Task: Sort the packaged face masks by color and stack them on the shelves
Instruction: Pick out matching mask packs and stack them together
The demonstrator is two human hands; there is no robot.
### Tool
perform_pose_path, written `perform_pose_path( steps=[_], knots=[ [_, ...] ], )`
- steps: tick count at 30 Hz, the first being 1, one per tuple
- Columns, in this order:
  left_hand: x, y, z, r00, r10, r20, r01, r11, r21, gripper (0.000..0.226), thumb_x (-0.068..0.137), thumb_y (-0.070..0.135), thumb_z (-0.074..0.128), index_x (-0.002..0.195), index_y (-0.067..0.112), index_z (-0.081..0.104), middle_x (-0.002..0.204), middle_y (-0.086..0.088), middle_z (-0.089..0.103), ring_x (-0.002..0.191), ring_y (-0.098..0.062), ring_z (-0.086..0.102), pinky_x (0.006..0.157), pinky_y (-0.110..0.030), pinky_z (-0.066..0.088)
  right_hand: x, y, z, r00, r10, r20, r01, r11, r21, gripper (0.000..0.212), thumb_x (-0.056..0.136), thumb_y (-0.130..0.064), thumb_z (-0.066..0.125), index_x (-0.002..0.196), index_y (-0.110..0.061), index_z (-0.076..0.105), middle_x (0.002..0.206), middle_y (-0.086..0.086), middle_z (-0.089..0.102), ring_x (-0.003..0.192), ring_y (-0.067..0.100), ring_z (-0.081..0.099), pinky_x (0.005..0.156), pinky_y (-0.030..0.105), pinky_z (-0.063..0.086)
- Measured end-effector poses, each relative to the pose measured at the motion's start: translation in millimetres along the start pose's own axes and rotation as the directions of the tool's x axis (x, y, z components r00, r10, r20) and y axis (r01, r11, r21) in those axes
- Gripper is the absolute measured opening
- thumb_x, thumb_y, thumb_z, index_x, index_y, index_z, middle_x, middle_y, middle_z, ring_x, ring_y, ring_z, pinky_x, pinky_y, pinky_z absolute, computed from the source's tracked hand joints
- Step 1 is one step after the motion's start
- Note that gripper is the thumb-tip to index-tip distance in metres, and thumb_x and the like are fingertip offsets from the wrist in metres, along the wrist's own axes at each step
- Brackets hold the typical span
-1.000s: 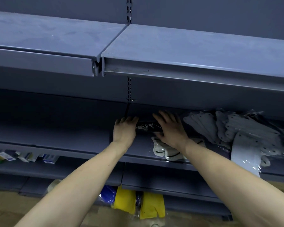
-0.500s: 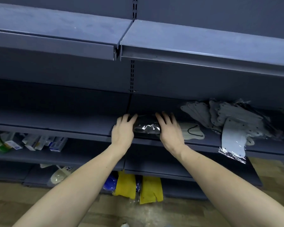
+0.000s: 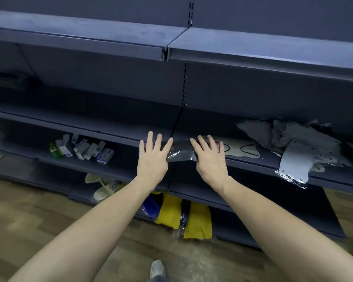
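Observation:
A pack of black face masks point(image 3: 180, 154) in clear plastic sits at the front edge of the middle shelf point(image 3: 110, 133), slightly overhanging it. My left hand point(image 3: 152, 159) lies against its left end and my right hand point(image 3: 210, 160) covers its right end. On both hands the fingers are stretched out and the thumbs are hidden under the pack. Just right of my right hand a beige mask point(image 3: 240, 150) with black loops lies flat. Farther right is a loose pile of grey-white packaged masks point(image 3: 293, 143), one of them hanging over the edge.
An upper shelf point(image 3: 253, 51) juts out above the hands. Small boxes point(image 3: 84, 149) lie on the lower left shelf. A pale slipper point(image 3: 106, 189) and yellow and blue packs point(image 3: 183, 214) sit on the bottom shelves. A shoe point(image 3: 157, 268) shows on the wooden floor.
The view has pulled back and down. Both hands have drawn the black pack from deep in the shelf to its front edge. The beige mask now lies uncovered beside my right hand.

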State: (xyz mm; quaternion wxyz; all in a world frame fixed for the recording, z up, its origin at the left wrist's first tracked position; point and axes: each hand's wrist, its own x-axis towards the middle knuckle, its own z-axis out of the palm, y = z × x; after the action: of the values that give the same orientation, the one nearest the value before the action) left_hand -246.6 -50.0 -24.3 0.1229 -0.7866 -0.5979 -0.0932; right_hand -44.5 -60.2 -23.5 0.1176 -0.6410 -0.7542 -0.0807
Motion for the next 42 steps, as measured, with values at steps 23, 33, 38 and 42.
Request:
perform_pose_path(
  steps=[23,33,38,42],
  knots=[
    [-146,-294,-1,0.895,-0.441,0.073,0.442,0.897,0.002,0.073,0.089,0.008,0.058,0.155,0.021,0.029,0.151,-0.013,0.045,0.137,-0.034,0.043,0.106,-0.046,0.043,77,-325,29,0.861,-0.507,0.033,0.503,0.860,0.087,0.069,0.096,-0.006,0.044,0.159,-0.021,0.018,0.165,0.010,0.018,0.152,0.035,0.014,0.122,0.050,0.019],
    [-224,-502,-5,0.801,-0.591,0.093,0.581,0.806,0.118,0.061,0.088,0.011,0.028,0.145,0.019,0.049,0.139,-0.014,0.057,0.124,-0.036,0.056,0.096,-0.046,0.048,127,-555,68,0.745,-0.662,0.081,0.656,0.749,0.088,0.081,0.081,-0.021,0.075,0.152,-0.021,0.036,0.154,0.010,0.042,0.140,0.035,0.039,0.112,0.054,0.034],
    [-243,-577,-2,0.764,-0.642,0.062,0.630,0.763,0.145,0.057,0.084,0.012,0.039,0.138,0.017,0.057,0.128,-0.015,0.064,0.112,-0.037,0.063,0.085,-0.043,0.053,157,-635,76,0.673,-0.734,0.094,0.726,0.680,0.103,0.085,0.079,-0.010,0.067,0.155,-0.022,0.031,0.159,0.010,0.034,0.144,0.034,0.033,0.115,0.058,0.026],
    [-235,-631,12,0.732,-0.678,0.065,0.662,0.731,0.163,0.061,0.082,0.014,0.032,0.137,0.018,0.059,0.125,-0.012,0.065,0.108,-0.034,0.064,0.078,-0.038,0.054,197,-684,94,0.633,-0.770,0.081,0.765,0.638,0.082,0.085,0.081,-0.004,0.063,0.157,-0.022,0.027,0.162,0.010,0.028,0.146,0.035,0.029,0.117,0.058,0.022]
  ],
)
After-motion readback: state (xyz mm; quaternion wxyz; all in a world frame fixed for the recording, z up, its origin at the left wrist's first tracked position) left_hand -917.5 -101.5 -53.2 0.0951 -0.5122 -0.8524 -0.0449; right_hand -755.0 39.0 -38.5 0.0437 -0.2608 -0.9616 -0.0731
